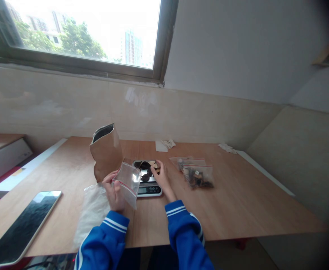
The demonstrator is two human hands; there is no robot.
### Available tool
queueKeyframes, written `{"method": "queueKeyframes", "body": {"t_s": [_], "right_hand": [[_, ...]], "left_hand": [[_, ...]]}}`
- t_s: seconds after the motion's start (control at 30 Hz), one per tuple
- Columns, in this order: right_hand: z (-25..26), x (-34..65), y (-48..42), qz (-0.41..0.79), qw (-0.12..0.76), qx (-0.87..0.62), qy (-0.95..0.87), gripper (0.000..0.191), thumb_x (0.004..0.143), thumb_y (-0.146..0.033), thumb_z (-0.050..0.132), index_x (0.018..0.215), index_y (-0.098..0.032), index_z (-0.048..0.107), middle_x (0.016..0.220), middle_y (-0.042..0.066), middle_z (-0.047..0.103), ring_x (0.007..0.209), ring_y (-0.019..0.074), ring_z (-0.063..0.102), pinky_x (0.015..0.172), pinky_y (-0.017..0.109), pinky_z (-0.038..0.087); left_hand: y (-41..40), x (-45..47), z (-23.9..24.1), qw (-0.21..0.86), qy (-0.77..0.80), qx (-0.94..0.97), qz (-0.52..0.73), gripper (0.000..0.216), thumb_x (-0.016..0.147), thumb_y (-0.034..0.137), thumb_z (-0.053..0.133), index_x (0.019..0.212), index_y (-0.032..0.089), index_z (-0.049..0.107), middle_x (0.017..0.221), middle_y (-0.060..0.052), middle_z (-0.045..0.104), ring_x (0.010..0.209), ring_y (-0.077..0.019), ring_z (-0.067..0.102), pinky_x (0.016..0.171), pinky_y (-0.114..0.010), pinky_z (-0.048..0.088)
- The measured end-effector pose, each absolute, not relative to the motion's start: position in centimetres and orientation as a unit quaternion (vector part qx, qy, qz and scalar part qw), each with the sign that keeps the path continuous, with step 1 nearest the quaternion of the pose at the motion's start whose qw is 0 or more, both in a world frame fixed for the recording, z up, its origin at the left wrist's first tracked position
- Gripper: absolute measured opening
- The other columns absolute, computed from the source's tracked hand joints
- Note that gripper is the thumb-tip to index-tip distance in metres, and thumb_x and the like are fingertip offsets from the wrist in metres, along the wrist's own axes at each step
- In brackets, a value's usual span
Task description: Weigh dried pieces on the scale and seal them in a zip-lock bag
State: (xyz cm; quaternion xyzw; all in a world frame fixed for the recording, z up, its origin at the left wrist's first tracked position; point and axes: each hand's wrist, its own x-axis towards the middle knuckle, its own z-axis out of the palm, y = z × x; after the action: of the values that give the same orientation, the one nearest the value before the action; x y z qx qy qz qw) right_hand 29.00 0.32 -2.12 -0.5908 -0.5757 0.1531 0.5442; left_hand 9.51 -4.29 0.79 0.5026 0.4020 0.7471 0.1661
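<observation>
In my left hand (114, 192) is a clear zip bag (129, 180) with a red seal line, its fingers closed on the bag's edge. The bag looks empty and overlaps the left side of a small digital scale (150, 190). Dark and pale dried pieces (145, 168), perhaps dried mushrooms, lie on the scale's shiny plate. My right hand (161, 176) rests at the plate's right side, its fingers curled around some of these pieces. Its fingertips partly hide what they pinch.
A brown paper bag (106, 153) stands open behind my left hand. Clear plastic bags (92, 210) lie at the left, near a large phone or tablet (23, 228). Filled zip bags (198, 176) lie right of the scale. Crumpled tissues (168, 144) sit by the wall.
</observation>
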Motion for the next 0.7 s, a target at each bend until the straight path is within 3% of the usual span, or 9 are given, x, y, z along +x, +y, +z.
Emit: {"method": "queueKeyframes", "body": {"t_s": [0.13,0.43,0.7], "right_hand": [[-2.0,28.6,0.3,0.157,0.528,-0.589,-0.591,0.053,0.08,-0.038,0.058,0.127,-0.016,0.047,0.125,0.015,0.051,0.119,0.0261,0.047,0.102,0.043,0.037],[-1.8,29.2,0.5,0.15,0.562,-0.593,-0.556,0.035,0.077,-0.026,0.056,0.11,-0.016,0.058,0.108,0.012,0.06,0.103,0.0236,0.056,0.092,0.039,0.045],[-0.7,29.0,0.2,0.12,0.621,-0.591,-0.5,0.034,0.073,-0.015,0.052,0.105,-0.015,0.061,0.104,0.011,0.058,0.098,0.0211,0.057,0.091,0.035,0.046]], "left_hand": [[-4.3,9.5,0.8,0.172,0.407,0.501,0.744,0.029,0.089,0.04,0.044,0.107,0.017,0.048,0.114,-0.013,0.054,0.109,-0.0254,0.053,0.096,-0.045,0.04],[-4.3,9.5,0.9,0.17,0.412,0.499,0.743,0.03,0.089,0.041,0.044,0.106,0.017,0.048,0.113,-0.012,0.054,0.107,-0.0251,0.053,0.094,-0.044,0.04],[-4.4,9.6,1.0,0.176,0.41,0.498,0.744,0.029,0.089,0.04,0.044,0.107,0.017,0.049,0.112,-0.012,0.054,0.107,-0.0251,0.053,0.095,-0.044,0.04]]}}
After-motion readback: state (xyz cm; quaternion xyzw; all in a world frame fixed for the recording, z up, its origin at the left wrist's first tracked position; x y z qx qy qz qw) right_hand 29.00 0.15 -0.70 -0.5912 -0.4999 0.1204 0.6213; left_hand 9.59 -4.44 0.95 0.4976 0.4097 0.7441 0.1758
